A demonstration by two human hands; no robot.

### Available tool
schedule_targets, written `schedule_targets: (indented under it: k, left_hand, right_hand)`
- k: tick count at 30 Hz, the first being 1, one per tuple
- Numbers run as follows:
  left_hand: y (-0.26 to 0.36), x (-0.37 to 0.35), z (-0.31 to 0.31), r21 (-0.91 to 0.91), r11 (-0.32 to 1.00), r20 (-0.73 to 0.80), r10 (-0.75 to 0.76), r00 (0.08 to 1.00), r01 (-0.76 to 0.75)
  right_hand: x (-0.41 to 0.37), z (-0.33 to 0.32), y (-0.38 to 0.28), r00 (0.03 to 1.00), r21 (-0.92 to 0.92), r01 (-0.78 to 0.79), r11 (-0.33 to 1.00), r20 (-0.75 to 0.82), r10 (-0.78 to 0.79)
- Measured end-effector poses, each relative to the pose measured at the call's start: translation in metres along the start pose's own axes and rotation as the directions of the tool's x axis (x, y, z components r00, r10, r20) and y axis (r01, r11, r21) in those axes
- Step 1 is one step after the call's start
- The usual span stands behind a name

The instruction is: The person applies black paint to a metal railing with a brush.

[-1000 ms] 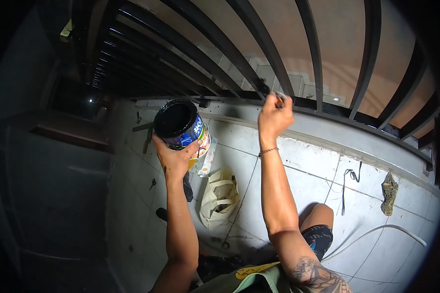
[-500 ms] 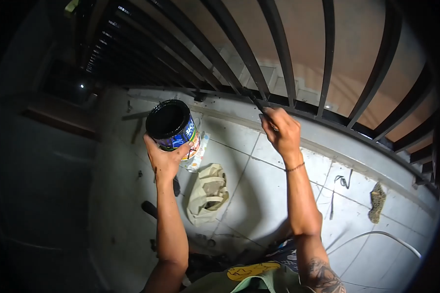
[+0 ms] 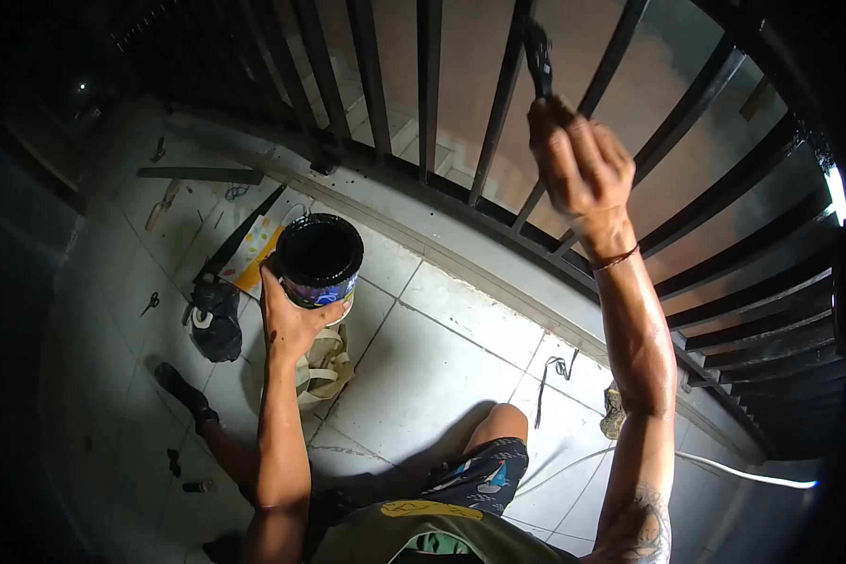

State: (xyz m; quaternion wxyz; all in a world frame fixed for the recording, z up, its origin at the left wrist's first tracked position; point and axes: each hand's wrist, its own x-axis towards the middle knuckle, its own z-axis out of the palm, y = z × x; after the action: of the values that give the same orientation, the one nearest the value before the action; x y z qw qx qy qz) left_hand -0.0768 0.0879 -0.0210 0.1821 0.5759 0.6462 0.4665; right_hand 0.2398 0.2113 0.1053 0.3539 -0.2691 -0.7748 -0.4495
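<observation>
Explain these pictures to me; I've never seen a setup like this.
There is no robot here, just a person working with bare hands. All three pictures come from one camera on the person's head, looking forward and down. In the latest, the left hand holds an open can, dark inside. The right hand holds a dark brush up by the black railing. On the tiled floor lie a pale cloth bag, scissors and other odds and ends.

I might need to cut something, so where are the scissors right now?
In the head view, the scissors lie on the tiled floor toward the left side, just left of the black plastic bag.
</observation>
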Motion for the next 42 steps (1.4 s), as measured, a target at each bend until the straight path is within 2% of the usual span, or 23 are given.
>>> schedule_targets:
  k: [3,5,7,10,11,13,15,17,19,21,22,23,24,27,28,29,31,33,35,37,39,40,42]
  left_hand:
    - [-0.007,-0.006,-0.003,0.024,1.000,0.027,-0.019,0.999,0.018]
    - [-0.015,-0.005,-0.006,0.025,1.000,0.045,0.012,0.999,-0.014]
    - [-0.014,-0.001,-0.006,-0.040,0.999,0.062,0.023,0.998,-0.021]
    - [-0.006,0.000,-0.006,-0.091,0.995,0.053,-0.034,0.998,0.039]
    - [-0.006,0.001,-0.003,-0.105,0.991,0.055,-0.071,0.996,0.077]
    - [-0.015,0.002,0.000,-0.131,0.991,0.050,-0.021,0.999,0.027]
    - [-0.016,0.003,0.001,-0.154,0.988,0.053,0.001,0.999,0.007]
    - [-0.023,0.001,0.004,-0.163,0.987,0.043,0.019,0.999,-0.012]
    - [-0.032,-0.003,0.006,-0.133,0.991,0.078,0.038,0.996,-0.028]
    - [-0.035,-0.006,0.005,-0.129,0.992,0.084,0.017,0.996,-0.006]
    - [-0.037,-0.008,0.002,-0.135,0.990,0.108,-0.035,0.994,0.050]
    - [-0.039,-0.009,0.001,-0.143,0.985,0.134,-0.082,0.988,0.101]
    - [-0.049,-0.012,0.001,-0.113,0.993,0.116,-0.025,0.993,0.038]
    - [-0.055,-0.016,-0.001,-0.178,0.978,0.154,-0.078,0.985,0.105]
    - [-0.055,-0.016,-0.001,-0.155,0.984,0.158,-0.060,0.986,0.085]
    - [-0.057,-0.016,-0.001,-0.166,0.982,0.160,-0.060,0.985,0.087]
    - [-0.061,-0.018,0.000,-0.131,0.987,0.182,-0.069,0.981,0.094]
    - [-0.068,-0.018,0.006,-0.182,0.972,0.227,-0.108,0.968,0.151]
    - [-0.073,-0.021,0.010,-0.224,0.954,0.271,-0.137,0.953,0.201]
    - [-0.077,-0.025,0.014,-0.339,0.924,0.258,-0.087,0.962,0.175]
    - [-0.083,-0.030,0.014,-0.337,0.932,0.245,-0.051,0.968,0.135]
    - [-0.082,-0.032,0.011,-0.319,0.939,0.256,-0.047,0.966,0.131]
    - [-0.079,-0.032,0.013,-0.308,0.942,0.263,-0.047,0.964,0.130]
  right_hand:
    - [-0.037,0.012,-0.021,0.974,0.008,0.101,0.995,0.203,-0.101]
    - [-0.050,0.013,-0.037,0.953,0.192,0.124,0.974,0.252,-0.171]
    - [-0.047,0.010,-0.042,0.856,0.449,0.036,0.893,0.448,-0.260]
    - [-0.020,0.013,-0.018,0.919,0.290,0.047,0.956,0.362,-0.156]
    - [-0.009,0.015,-0.002,0.947,0.273,-0.026,0.962,0.315,-0.064]
    - [0.026,0.005,0.023,0.960,0.252,-0.081,0.964,0.281,0.007]
    - [0.050,-0.003,0.036,0.973,0.129,0.056,0.990,0.214,-0.083]
    - [0.070,-0.014,0.043,0.985,-0.010,0.169,0.986,0.036,-0.168]
    - [0.078,-0.024,0.052,0.972,-0.176,0.215,0.960,-0.055,-0.228]
    - [0.085,-0.022,0.059,0.983,-0.213,0.155,0.965,-0.067,-0.173]
    - [0.086,-0.017,0.062,0.970,-0.229,0.217,0.949,-0.057,-0.236]
    - [0.079,-0.018,0.058,0.968,-0.258,0.246,0.934,0.110,-0.225]
    - [0.068,-0.012,0.056,0.952,-0.225,0.299,0.927,0.140,-0.273]
    - [0.047,-0.001,0.036,0.896,-0.093,0.395,0.914,0.256,-0.362]
    - [0.048,-0.006,0.030,0.888,0.015,0.342,0.939,0.322,-0.329]
    - [0.055,-0.009,0.031,0.883,0.013,0.351,0.936,0.329,-0.335]
    - [0.077,-0.022,0.035,0.897,-0.035,0.393,0.919,0.233,-0.375]
    - [0.110,-0.029,0.041,0.899,-0.180,0.435,0.882,0.145,-0.414]
    - [0.123,-0.023,0.050,0.914,-0.198,0.402,0.894,0.154,-0.376]
    - [0.119,-0.016,0.046,0.880,-0.267,0.445,0.855,0.307,-0.362]
    - [0.100,-0.008,0.040,0.836,-0.237,0.511,0.826,0.362,-0.413]
    - [0.097,-0.014,0.030,0.849,-0.148,0.446,0.883,0.384,-0.364]
    - [0.103,-0.022,0.031,0.868,-0.159,0.442,0.883,0.322,-0.377]
